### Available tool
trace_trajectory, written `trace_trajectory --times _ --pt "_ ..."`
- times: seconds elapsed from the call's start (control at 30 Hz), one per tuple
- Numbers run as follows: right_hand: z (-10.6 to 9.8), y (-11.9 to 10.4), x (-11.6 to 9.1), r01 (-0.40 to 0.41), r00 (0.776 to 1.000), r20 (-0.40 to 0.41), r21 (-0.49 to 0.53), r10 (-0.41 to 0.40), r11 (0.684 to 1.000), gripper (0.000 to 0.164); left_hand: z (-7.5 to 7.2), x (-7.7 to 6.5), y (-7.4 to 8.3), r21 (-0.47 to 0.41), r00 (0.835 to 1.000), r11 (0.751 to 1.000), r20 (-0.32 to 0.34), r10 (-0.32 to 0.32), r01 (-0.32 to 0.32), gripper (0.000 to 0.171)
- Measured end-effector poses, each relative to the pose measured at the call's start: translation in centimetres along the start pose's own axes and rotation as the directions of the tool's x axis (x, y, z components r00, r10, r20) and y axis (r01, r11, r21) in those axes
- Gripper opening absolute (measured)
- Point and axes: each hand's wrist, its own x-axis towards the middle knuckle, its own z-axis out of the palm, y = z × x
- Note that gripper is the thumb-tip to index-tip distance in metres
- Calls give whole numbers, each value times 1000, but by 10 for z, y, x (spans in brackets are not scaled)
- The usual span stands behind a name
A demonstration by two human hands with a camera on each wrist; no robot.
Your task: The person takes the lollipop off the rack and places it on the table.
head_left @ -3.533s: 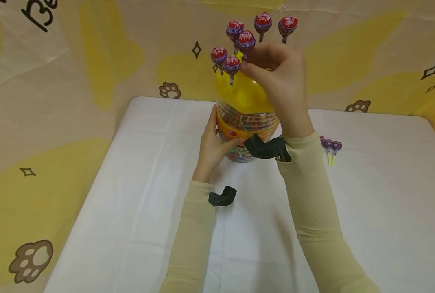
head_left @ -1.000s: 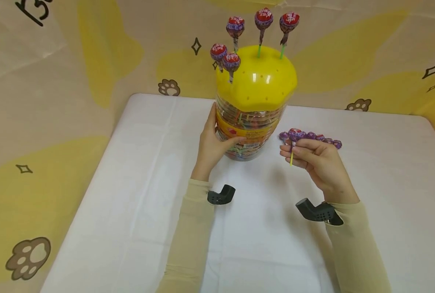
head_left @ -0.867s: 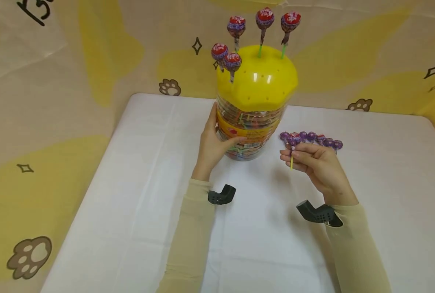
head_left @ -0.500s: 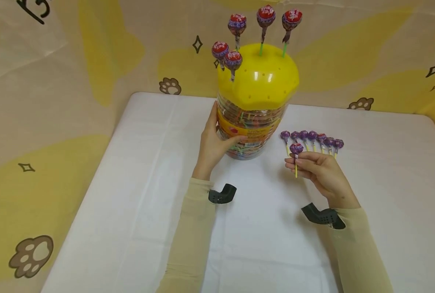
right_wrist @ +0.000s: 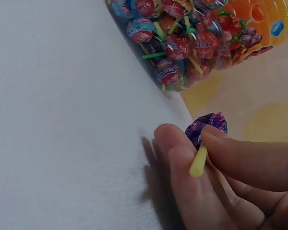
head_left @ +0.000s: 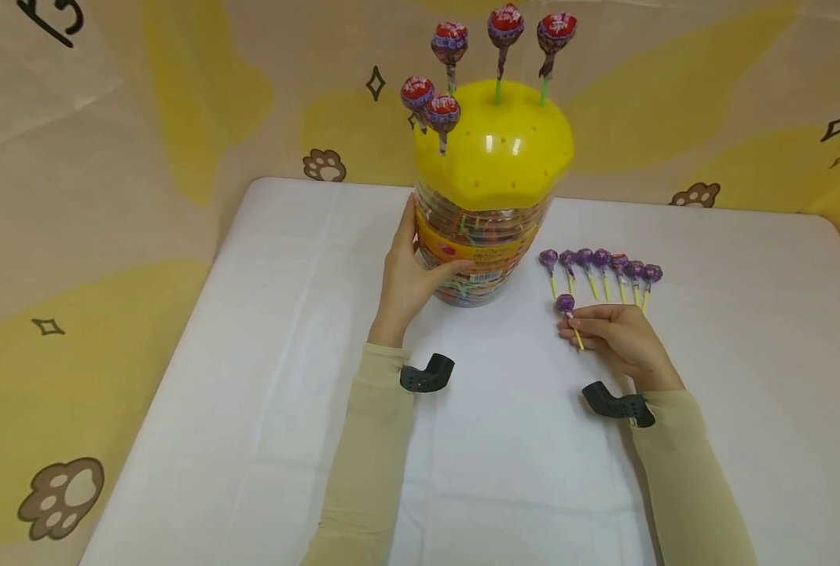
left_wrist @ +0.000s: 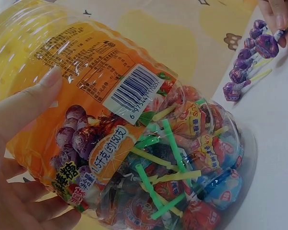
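My left hand [head_left: 408,287] is wrapped around a big clear plastic jar [head_left: 486,228], thumb across its orange label, as the left wrist view shows. Wrapped lollipops on green and yellow sticks fill the jar. Several red-and-purple lollipops [head_left: 506,25] stand upright in the left and back of its dimpled yellow lid [head_left: 511,161]. Between thumb and fingers, my right hand [head_left: 621,334] pinches a purple-wrapped lollipop [head_left: 565,303] by its yellow stick, over the table in front of the jar's right side. Just beyond it lies a row of purple lollipops [head_left: 602,258].
The white table [head_left: 306,472] runs up to a beige and yellow patterned cloth [head_left: 674,102] behind the jar. Black wrist cameras [head_left: 427,373] are worn on both sleeves.
My right hand has come down from the lid to the right with a lollipop, then drawn back nearer me, baring the row behind it. The left hand keeps holding the jar.
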Motion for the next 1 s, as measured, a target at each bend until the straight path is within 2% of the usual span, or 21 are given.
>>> trace_trajectory --times 0.17,0.37,0.5,0.63,0.7,0.87,0.93,1.0 --pt "2 1 3 -11 1000 -27 -55 9 998 34 -1 0 0 3 1000 1000 -2 -14 14 102" --pt "5 0 2 12 991 -130 -171 -35 985 34 0 0 1 -2 1000 1000 2 -20 20 102" --pt "5 1 2 31 982 -179 -167 -61 985 34 0 0 1 -4 1000 1000 4 -22 22 102" --pt "4 3 3 33 977 -200 -206 -75 978 32 0 0 1 -8 1000 1000 5 -17 17 102" --pt "4 4 3 9 974 -216 -266 -69 964 33 0 0 1 -9 1000 1000 4 -15 15 102" --pt "3 0 1 -77 964 -260 -459 -51 885 39 0 0 1 -12 1000 1000 1 -12 12 102" --pt "3 -2 -1 -88 962 -266 -505 -57 859 40 -1 0 1 -12 1000 1000 0 -13 13 102" --pt "3 -2 -2 -84 963 -263 -519 -65 851 40 -1 0 1 -12 1000 1000 0 -14 14 102"
